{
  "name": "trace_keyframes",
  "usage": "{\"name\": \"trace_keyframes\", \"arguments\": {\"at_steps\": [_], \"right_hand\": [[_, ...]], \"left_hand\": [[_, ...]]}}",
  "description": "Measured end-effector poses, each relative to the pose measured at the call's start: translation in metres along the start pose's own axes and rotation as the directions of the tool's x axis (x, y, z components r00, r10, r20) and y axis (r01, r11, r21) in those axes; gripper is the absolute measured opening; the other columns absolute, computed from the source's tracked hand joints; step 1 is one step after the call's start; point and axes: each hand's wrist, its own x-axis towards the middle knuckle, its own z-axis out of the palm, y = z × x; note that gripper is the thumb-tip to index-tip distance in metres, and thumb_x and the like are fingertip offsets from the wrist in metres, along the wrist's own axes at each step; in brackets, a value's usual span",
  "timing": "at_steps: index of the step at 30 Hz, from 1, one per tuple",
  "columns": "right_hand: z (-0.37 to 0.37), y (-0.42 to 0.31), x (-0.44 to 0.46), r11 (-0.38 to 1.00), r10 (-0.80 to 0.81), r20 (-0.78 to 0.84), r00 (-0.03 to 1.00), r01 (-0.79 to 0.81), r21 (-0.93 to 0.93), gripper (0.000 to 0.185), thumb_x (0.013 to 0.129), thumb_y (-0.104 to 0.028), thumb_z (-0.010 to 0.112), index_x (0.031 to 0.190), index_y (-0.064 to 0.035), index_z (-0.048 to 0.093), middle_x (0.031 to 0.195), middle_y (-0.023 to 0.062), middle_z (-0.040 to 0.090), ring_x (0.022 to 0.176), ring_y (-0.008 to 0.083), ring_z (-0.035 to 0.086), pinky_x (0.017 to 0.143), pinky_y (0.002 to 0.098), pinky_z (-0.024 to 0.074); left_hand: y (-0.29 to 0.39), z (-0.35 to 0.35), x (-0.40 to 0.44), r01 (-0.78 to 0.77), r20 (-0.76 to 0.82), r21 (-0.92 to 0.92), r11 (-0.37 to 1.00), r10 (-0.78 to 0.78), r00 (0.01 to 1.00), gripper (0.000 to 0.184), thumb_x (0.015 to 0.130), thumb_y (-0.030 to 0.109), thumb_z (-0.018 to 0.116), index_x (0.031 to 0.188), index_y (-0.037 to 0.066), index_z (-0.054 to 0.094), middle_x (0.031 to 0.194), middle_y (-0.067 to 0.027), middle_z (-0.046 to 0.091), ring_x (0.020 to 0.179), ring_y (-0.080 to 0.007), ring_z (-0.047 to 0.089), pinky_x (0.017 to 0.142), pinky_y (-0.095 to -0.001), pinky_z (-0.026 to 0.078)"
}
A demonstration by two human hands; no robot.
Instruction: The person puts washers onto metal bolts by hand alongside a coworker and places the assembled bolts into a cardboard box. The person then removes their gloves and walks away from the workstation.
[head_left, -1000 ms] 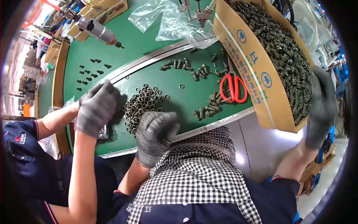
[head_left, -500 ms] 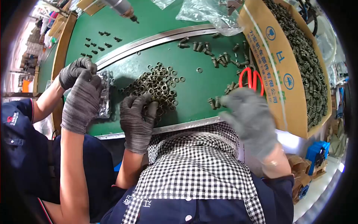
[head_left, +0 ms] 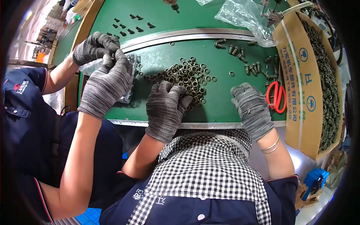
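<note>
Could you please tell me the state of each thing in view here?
Cardboard box: open, filled with metal parts.
Rings: loose, heaped on the table.
Bolts: loose, lying in clusters.
Scissors: lying down, open or shut unclear.
Clear plastic: crumpled.
Left hand: gloved, fingers bent at the rings.
Right hand: gloved, palm down, contents hidden.
Co-worker's hands: gloved, close together.

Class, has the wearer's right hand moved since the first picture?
Yes: the right hand went left, from beside the carton to left of the red-handled scissors.
</note>
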Motion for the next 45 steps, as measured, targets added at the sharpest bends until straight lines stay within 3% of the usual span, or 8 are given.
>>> {"name": "trace_keyframes", "arguments": {"at_steps": [6,12,16,22,32,36,42,45], "right_hand": [[-0.004,-0.004,0.013,0.994,0.006,0.104,0.995,0.006,-0.109,0.024,0.08,-0.009,0.068,0.103,-0.0051,0.062,0.098,0.0148,0.059,0.093,0.0334,0.059,0.082,0.0425,0.0501],[-0.019,-0.009,0.023,0.76,0.094,-0.3,0.949,0.126,0.637,0.019,0.083,-0.011,0.069,0.1,-0.0047,0.067,0.093,0.011,0.065,0.086,0.0265,0.063,0.078,0.0366,0.0518],[-0.018,-0.04,0.019,0.37,0.189,-0.048,0.981,-0.025,0.929,0.017,0.08,-0.01,0.072,0.097,-0.0042,0.069,0.089,0.0098,0.068,0.083,0.0222,0.064,0.077,0.0339,0.0516],[-0.003,-0.065,0.026,0.402,0.228,-0.221,0.948,0.115,0.908,0.019,0.078,-0.008,0.074,0.096,-0.0026,0.069,0.088,0.0086,0.069,0.081,0.0188,0.066,0.076,0.0308,0.0526],[-0.001,-0.049,0.028,0.303,0.122,-0.062,0.991,0.022,0.953,0.023,0.081,-0.013,0.075,0.099,-0.0008,0.068,0.091,0.008,0.07,0.082,0.0158,0.066,0.075,0.0299,0.0538],[-0.017,-0.046,0.027,0.314,0.104,-0.03,0.994,-0.004,0.949,0.024,0.083,-0.014,0.074,0.1,0.0,0.065,0.088,0.0075,0.069,0.079,0.0148,0.066,0.072,0.0294,0.0546],[-0.023,-0.035,0.014,-0.227,-0.104,0.24,0.965,-0.258,0.939,0.029,0.084,-0.017,0.076,0.098,0.0015,0.058,0.081,0.0088,0.065,0.07,0.012,0.065,0.058,0.0233,0.0536],[-0.04,-0.029,-0.006,-0.232,-0.106,0.3,0.948,-0.317,0.92,0.032,0.077,-0.021,0.082,0.092,-0.0017,0.06,0.08,0.0046,0.064,0.07,0.0092,0.061,0.061,0.0245,0.0508]], "left_hand": [[0.004,0.001,0.012,-0.046,0.11,0.113,0.993,0.033,0.993,0.017,0.073,0.02,0.077,0.085,0.009,0.071,0.089,-0.0106,0.064,0.088,-0.0298,0.061,0.08,-0.0413,0.051],[-0.012,0.006,0.014,0.032,0.106,-0.085,0.996,-0.023,0.994,0.014,0.076,0.014,0.076,0.086,0.007,0.071,0.088,-0.0128,0.068,0.085,-0.0275,0.065,0.078,-0.0375,0.053],[-0.005,-0.003,0.014,0.153,0.055,-0.333,0.931,-0.143,0.988,0.012,0.08,0.008,0.074,0.09,0.002,0.069,0.085,-0.009,0.068,0.078,-0.0178,0.066,0.074,-0.0303,0.053],[0.02,-0.012,0.008,0.306,0.104,-0.67,0.676,-0.323,0.941,0.011,0.085,0.004,0.07,0.094,-0.001,0.065,0.094,-0.0072,0.069,0.081,-0.0097,0.062,0.077,-0.0246,0.051],[0.01,-0.002,0.004,0.178,0.122,-0.89,0.421,-0.156,0.98,0.018,0.084,-0.001,0.072,0.101,-0.002,0.064,0.102,-0.0101,0.069,0.085,-0.0111,0.065,0.073,-0.026,0.054],[0.014,-0.009,0.011,0.114,0.101,-0.863,0.492,-0.053,0.993,0.02,0.081,0.001,0.075,0.1,0.001,0.068,0.099,-0.0089,0.069,0.086,-0.014,0.067,0.073,-0.0273,0.055],[0.015,-0.019,0.022,0.083,0.207,-0.875,0.477,0.212,0.955,0.029,0.072,0.018,0.083,0.093,0.003,0.071,0.087,-0.0071,0.067,0.086,-0.0183,0.063,0.076,-0.0298,0.051],[0.025,-0.013,0.02,0.079,0.318,-0.805,0.588,0.316,0.894,0.034,0.069,0.032,0.084,0.088,0.007,0.073,0.089,-0.0075,0.064,0.089,-0.0233,0.059,0.078,-0.035,0.048]]}}
